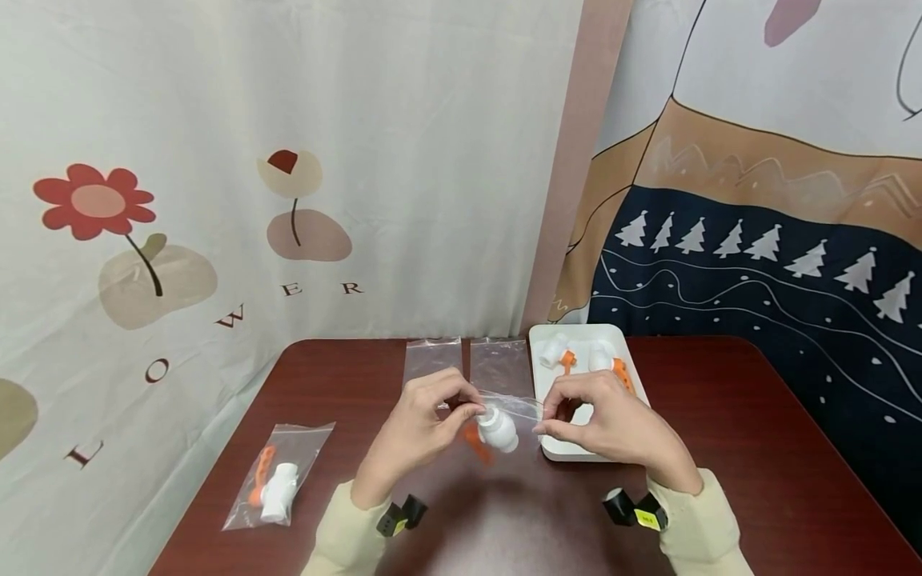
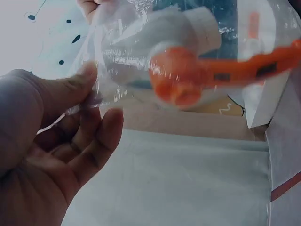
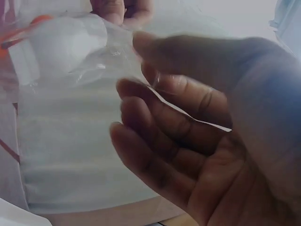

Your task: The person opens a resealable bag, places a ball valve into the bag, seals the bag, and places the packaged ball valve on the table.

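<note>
A clear plastic bag (image 1: 520, 406) hangs between my two hands above the table. Inside it are a white plastic fitting (image 1: 499, 430) with a rounded body and an orange strap piece (image 2: 244, 69) with slots along it. My left hand (image 1: 425, 412) pinches one top corner of the bag between thumb and fingers. At the opposite corner, my right hand (image 1: 612, 416) holds the film between thumb and index finger; its other fingers (image 3: 150, 146) are loosely bent. Whether the bag's mouth is parted is hard to tell.
Behind my right hand is a white tray (image 1: 539, 376) with white fittings and orange pieces (image 1: 622, 373). Two flat clear bags, one left (image 1: 432, 356) and one right (image 1: 499, 356), lie at the table's back edge. Another filled bag (image 1: 310, 444) lies at the left.
</note>
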`<action>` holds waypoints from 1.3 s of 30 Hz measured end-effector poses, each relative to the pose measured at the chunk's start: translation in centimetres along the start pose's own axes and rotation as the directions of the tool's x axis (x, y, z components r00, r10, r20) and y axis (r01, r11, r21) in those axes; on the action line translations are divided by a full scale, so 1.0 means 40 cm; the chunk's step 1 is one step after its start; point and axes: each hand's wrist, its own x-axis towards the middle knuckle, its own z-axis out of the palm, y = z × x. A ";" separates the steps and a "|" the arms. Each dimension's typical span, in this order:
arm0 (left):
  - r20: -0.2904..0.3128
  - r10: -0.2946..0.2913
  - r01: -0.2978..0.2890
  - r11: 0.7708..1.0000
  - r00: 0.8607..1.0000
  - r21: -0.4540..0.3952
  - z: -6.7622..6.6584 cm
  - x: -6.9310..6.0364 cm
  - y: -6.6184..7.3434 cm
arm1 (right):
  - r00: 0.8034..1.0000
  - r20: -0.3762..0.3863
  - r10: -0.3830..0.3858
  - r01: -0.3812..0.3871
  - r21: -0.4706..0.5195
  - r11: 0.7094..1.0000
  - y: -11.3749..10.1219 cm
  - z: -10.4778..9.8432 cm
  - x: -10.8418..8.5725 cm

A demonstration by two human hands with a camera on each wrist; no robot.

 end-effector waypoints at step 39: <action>0.012 -0.497 0.491 0.853 0.868 -0.177 -0.007 0.004 0.025 | 0.981 -0.183 -0.063 0.068 0.018 0.998 0.002 -0.012 0.002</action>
